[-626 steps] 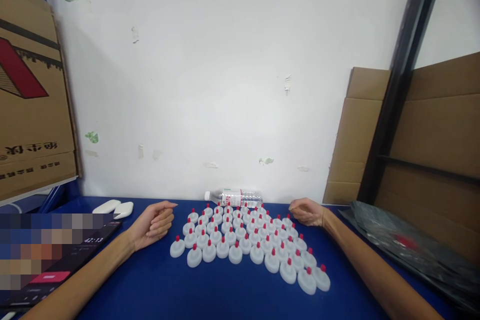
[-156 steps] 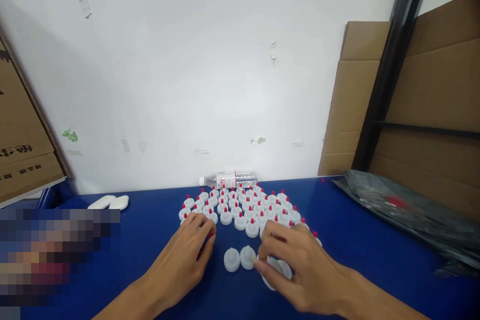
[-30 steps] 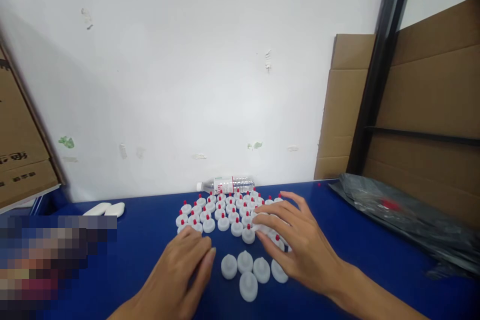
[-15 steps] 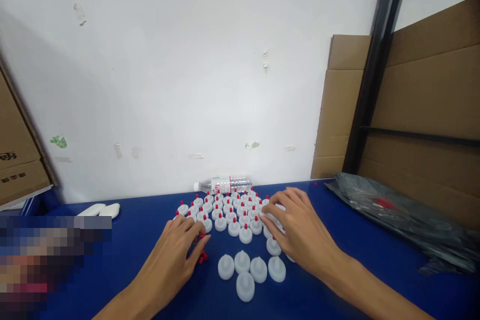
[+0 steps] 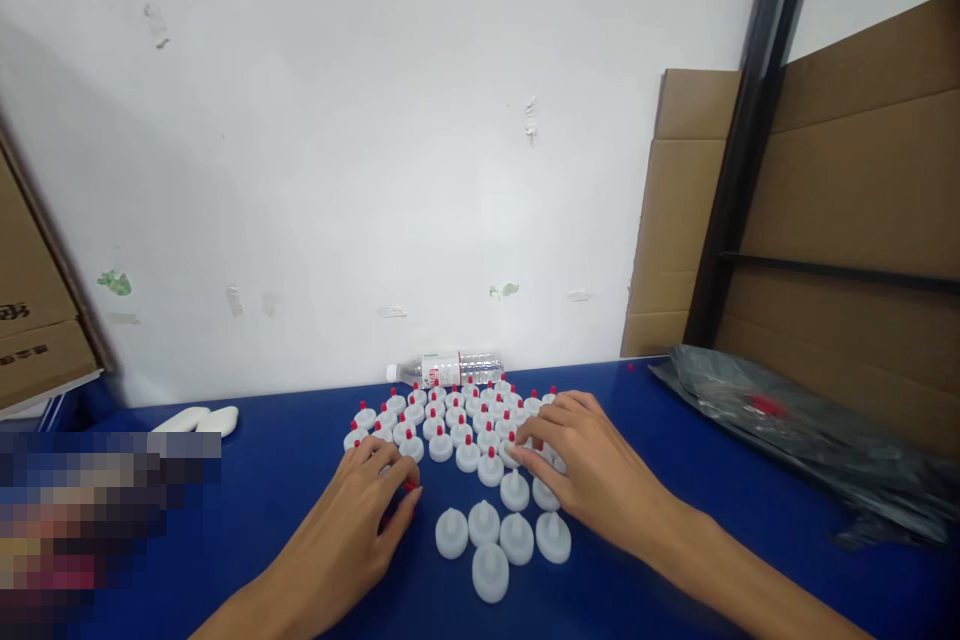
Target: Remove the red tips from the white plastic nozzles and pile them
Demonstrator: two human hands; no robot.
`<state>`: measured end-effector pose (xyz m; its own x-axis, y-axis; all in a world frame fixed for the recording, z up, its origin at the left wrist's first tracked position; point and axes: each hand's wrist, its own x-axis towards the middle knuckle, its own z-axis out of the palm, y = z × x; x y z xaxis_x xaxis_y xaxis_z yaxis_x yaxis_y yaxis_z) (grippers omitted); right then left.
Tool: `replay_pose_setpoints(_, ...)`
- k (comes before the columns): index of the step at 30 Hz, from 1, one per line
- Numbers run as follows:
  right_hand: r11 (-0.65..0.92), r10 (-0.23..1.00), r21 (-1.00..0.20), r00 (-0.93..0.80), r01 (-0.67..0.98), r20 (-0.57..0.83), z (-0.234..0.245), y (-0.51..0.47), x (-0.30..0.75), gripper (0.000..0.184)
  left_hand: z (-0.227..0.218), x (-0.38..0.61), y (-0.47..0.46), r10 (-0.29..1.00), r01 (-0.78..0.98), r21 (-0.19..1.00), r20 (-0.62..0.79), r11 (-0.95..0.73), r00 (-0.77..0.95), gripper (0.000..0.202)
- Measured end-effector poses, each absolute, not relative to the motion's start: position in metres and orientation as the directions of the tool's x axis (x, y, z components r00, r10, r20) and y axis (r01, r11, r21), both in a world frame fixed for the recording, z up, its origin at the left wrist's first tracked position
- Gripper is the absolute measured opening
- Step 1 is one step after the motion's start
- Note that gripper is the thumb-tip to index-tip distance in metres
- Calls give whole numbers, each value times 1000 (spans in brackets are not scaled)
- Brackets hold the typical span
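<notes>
My left hand (image 5: 367,505) is closed, with a small red cap (image 5: 411,485) between thumb and forefinger; more red shows under the palm. My right hand (image 5: 589,455) hovers over the right side of the group, fingers curved, thumb and forefinger slightly apart, with nothing visible between them. Just below its thumb stands a white round lid with a bare nozzle (image 5: 514,491). Several similar lids without red tips, one of them a bare white lid (image 5: 490,574), sit nearer me. Behind stand many white lids with red tips (image 5: 440,445). The right fingers partly hide some lids.
A clear plastic bottle (image 5: 450,369) lies against the wall behind the lids. Two white oval pieces (image 5: 217,422) are at the left. A dark plastic bag (image 5: 795,430) lies at the right, near cardboard (image 5: 679,220) and a dark post (image 5: 731,140).
A bare-nozzled white lid now stands in front of the red-tipped group, beside my right thumb. My right hand has shifted slightly down and left. My left fingers have closed in over the red caps.
</notes>
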<state>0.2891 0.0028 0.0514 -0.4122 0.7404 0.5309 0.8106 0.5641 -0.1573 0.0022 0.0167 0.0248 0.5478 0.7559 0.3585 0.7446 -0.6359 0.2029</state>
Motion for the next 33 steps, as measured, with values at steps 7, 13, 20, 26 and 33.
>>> replay_pose_setpoints(7,427,884,-159,-373,890,283,54,1,301,13,31,6,13,750,746,188,369,-639,549,19)
replay_pose_setpoints(13,414,901,-147,-382,898,208,49,3,301,19,34,5,12,729,745,170,427,-646,535,19)
replay_pose_setpoints(20,409,902,-131,-379,903,207,46,4,303,16,27,3,14,746,758,210,463,-617,479,21)
replay_pose_setpoints(26,484,827,-56,-436,873,356,49,-1,302,11,26,1,12,745,754,257,518,-604,420,31)
replay_pose_setpoints(33,521,780,-135,-407,843,475,54,-6,292,22,32,6,3,706,693,303,574,-655,416,31)
